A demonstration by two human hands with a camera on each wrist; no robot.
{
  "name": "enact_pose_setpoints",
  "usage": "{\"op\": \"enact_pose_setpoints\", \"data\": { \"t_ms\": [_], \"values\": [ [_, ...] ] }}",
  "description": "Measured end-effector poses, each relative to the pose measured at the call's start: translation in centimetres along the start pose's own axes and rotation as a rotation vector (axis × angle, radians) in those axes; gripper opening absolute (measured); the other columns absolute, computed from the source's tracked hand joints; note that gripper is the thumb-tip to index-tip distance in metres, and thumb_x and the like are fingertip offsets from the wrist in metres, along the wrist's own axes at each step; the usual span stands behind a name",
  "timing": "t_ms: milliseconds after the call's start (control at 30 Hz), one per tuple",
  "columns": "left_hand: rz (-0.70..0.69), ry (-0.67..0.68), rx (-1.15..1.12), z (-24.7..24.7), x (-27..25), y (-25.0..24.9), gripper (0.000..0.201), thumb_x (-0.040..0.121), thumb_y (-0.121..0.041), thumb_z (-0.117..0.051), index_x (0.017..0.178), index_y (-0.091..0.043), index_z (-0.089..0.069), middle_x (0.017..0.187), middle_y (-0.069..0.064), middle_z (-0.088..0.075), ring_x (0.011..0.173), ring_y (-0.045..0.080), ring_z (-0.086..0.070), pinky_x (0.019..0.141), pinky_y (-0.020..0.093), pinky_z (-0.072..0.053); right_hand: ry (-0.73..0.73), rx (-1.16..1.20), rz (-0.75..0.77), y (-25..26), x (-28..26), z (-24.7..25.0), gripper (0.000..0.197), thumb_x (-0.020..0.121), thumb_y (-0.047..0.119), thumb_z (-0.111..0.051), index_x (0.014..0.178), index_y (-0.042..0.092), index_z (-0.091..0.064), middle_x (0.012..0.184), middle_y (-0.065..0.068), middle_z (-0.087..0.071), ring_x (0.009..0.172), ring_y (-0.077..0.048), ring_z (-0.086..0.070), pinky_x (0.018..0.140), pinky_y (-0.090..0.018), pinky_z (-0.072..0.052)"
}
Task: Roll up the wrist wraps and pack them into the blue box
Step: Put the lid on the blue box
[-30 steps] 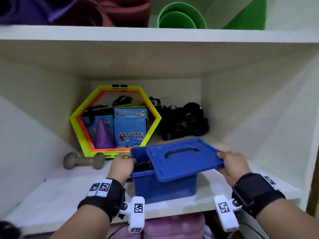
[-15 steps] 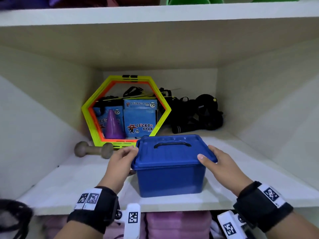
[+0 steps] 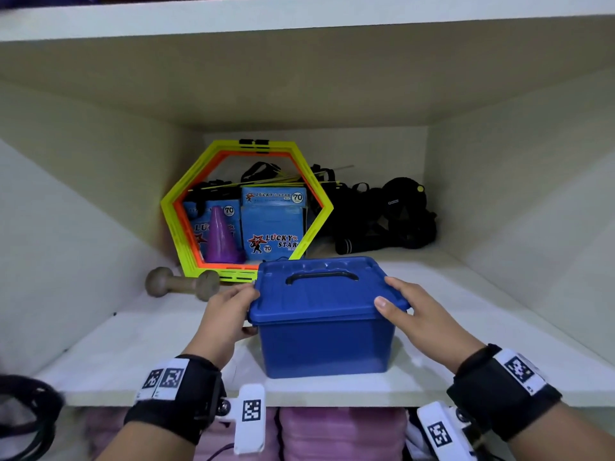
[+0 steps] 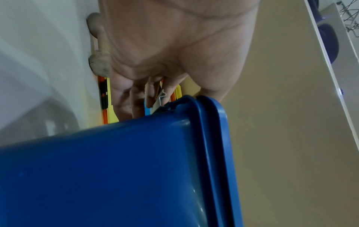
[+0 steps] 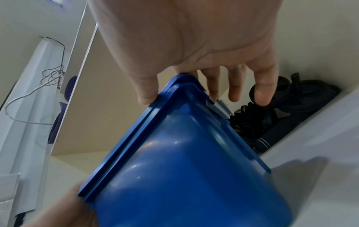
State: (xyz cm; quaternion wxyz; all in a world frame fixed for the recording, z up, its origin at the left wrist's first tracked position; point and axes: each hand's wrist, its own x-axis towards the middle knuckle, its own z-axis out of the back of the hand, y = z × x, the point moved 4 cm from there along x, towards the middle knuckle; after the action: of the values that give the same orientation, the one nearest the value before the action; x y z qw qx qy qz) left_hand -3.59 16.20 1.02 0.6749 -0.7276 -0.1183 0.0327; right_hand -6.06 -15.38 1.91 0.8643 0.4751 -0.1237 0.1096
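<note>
Head view, left to right: a grey dumbbell (image 3: 181, 283) lies on the white shelf (image 3: 139, 347) near the left wall, and behind it a yellow-and-orange hexagon ring (image 3: 246, 207) stands upright, framing blue "Lucky Star" packs (image 3: 273, 224) and a purple cone (image 3: 221, 236). The left hand (image 3: 229, 314) grips the left edge of the blue box (image 3: 324, 341), fingers over the lid rim and thumb under it against the wall. The box sits near the front edge of the shelf, a deep-blue plastic tub with glossy sides. Its lid (image 3: 319, 291) lies flat on top and has a dark recessed carry handle (image 3: 322, 277). In the right wrist view a small grey latch (image 5: 219, 107) shows at the rim. The right hand (image 3: 422, 317) rests on the lid's right corner, thumb on the front rim and fingers loosely spread along the side, not wrapped around anything. Further right, at the back, lies a heap of black straps and gear (image 3: 386, 221). The compartment has cream walls and a cream ceiling; below the shelf, pink rolled mats (image 3: 342, 434) show.
</note>
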Motion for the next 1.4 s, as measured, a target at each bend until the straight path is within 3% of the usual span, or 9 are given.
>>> {"op": "enact_pose_setpoints", "data": {
  "t_ms": [133, 233, 333, 500, 733, 933, 1167, 1267, 1400],
  "values": [
    [0.008, -0.014, -0.001, 0.1, 0.4, 0.0, 0.022, 0.092, -0.007, -0.053, 0.107, -0.012, -0.069, 0.086, 0.007, -0.068, 0.073, 0.020, -0.061, 0.065, 0.035, -0.052, 0.032, -0.017, 0.020, 0.0, 0.0, -0.4, 0.073, 0.083, 0.066, -0.048, 0.146, 0.030, -0.043, 0.141, 0.016, -0.039, 0.131, -0.001, -0.040, 0.105, -0.019, -0.029],
    [0.017, -0.018, -0.010, 0.1, 0.7, 0.2, 0.025, 0.093, -0.009, -0.054, 0.115, -0.015, -0.064, 0.087, 0.007, -0.067, 0.073, 0.021, -0.061, 0.069, 0.037, -0.052, -0.039, 0.140, -0.048, -0.9, 0.3, -0.5, 0.051, 0.097, 0.055, -0.043, 0.141, 0.031, -0.049, 0.136, 0.013, -0.051, 0.121, -0.001, -0.051, 0.101, -0.028, -0.043],
    [0.011, -0.016, -0.012, 0.3, 1.0, 0.3, 0.030, 0.092, -0.009, -0.056, 0.121, -0.015, -0.060, 0.087, 0.006, -0.068, 0.071, 0.020, -0.063, 0.067, 0.037, -0.052, -0.101, 0.481, -0.236, -2.7, 0.8, -0.6, 0.043, 0.099, 0.045, -0.050, 0.134, 0.021, -0.053, 0.121, 0.002, -0.067, 0.110, -0.015, -0.064, 0.096, -0.046, -0.053],
    [0.021, -0.003, -0.054, 0.3, 1.4, -0.1, 0.032, 0.092, -0.003, -0.059, 0.122, -0.014, -0.056, 0.092, 0.010, -0.068, 0.070, 0.022, -0.063, 0.063, 0.034, -0.052, -0.172, 0.798, -0.277, -3.1, 1.3, -0.2, 0.023, 0.099, 0.020, -0.058, 0.115, 0.002, -0.058, 0.081, -0.008, -0.074, 0.083, -0.025, -0.072, 0.087, -0.048, -0.057],
    [0.117, 0.029, -0.172, 1.0, 3.2, -0.2, 0.004, 0.100, -0.007, -0.053, 0.101, -0.007, -0.056, 0.074, 0.010, -0.067, 0.060, 0.021, -0.065, 0.069, 0.040, -0.054, -0.221, 1.004, -0.423, -5.6, 3.8, 0.1, 0.016, 0.095, 0.010, -0.062, 0.107, 0.000, -0.058, 0.107, -0.026, -0.062, 0.094, -0.036, -0.064, 0.073, -0.041, -0.060],
    [0.149, 0.039, -0.166, 1.0, 4.6, 0.4, 0.024, 0.097, -0.003, -0.057, 0.120, -0.006, -0.055, 0.107, 0.014, -0.069, 0.082, 0.028, -0.068, 0.064, 0.038, -0.059, -0.098, 1.042, -0.384, -4.9, 4.2, -0.1, 0.029, 0.095, 0.009, -0.060, 0.119, -0.007, -0.060, 0.101, -0.023, -0.070, 0.073, -0.025, -0.072, 0.059, -0.031, -0.059],
    [0.214, 0.068, -0.073, 0.4, 5.5, -0.3, 0.036, 0.090, 0.000, -0.066, 0.123, 0.007, -0.053, 0.102, 0.019, -0.063, 0.093, 0.033, -0.066, 0.055, 0.033, -0.058, -0.020, 0.927, -0.356, -3.6, 4.1, 0.4, 0.016, 0.098, 0.009, -0.055, 0.101, -0.001, -0.067, 0.086, -0.017, -0.072, 0.063, -0.021, -0.069, 0.053, -0.029, -0.056],
    [0.226, 0.133, -0.024, 0.1, 5.4, -1.0, 0.027, 0.093, 0.003, -0.061, 0.118, 0.012, -0.058, 0.099, 0.018, -0.056, 0.087, 0.032, -0.064, 0.054, 0.031, -0.058, -0.021, 0.879, -0.351, -3.1, 4.2, 0.5, 0.012, 0.097, 0.007, -0.056, 0.096, 0.001, -0.066, 0.081, -0.016, -0.072, 0.061, -0.022, -0.068, 0.055, -0.030, -0.057],
    [0.195, 0.063, 0.122, -0.7, 5.2, -1.4, 0.022, 0.085, 0.009, -0.067, 0.106, 0.009, -0.064, 0.086, 0.021, -0.073, 0.065, 0.028, -0.072, 0.050, 0.030, -0.057, -0.018, 0.846, -0.354, -2.6, 4.5, 0.1, 0.013, 0.096, 0.008, -0.056, 0.095, 0.000, -0.067, 0.080, -0.016, -0.069, 0.059, -0.022, -0.065, 0.063, -0.034, -0.054]
  ]
}}
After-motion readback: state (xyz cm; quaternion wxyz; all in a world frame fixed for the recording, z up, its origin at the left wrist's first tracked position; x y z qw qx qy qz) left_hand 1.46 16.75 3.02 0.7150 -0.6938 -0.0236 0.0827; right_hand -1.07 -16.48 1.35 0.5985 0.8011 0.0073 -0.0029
